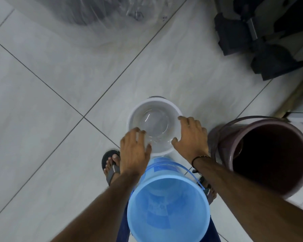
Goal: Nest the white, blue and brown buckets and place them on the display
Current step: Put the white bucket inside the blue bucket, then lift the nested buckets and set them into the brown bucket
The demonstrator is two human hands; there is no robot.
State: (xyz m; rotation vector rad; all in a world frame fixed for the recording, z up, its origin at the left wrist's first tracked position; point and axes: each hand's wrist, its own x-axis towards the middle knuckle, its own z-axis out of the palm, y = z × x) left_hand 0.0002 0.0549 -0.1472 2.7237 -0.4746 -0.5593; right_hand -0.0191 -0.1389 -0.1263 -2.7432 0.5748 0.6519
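A white bucket (154, 109) stands upright on the tiled floor in the middle of the view. My left hand (134, 149) rests on its near left rim and my right hand (191, 137) on its near right rim, fingers spread around it. A blue bucket (168, 203) with a thin blue handle stands upright just in front of me, between my arms and below the white one. A brown bucket (269, 154), dark inside, stands upright to the right, beside my right forearm.
Grey floor tiles (59, 84) spread to the left and ahead. A plastic-wrapped dark object (94, 11) lies at the top left. Black equipment (261, 41) stands at the top right. My sandalled left foot (111, 165) is beside the blue bucket.
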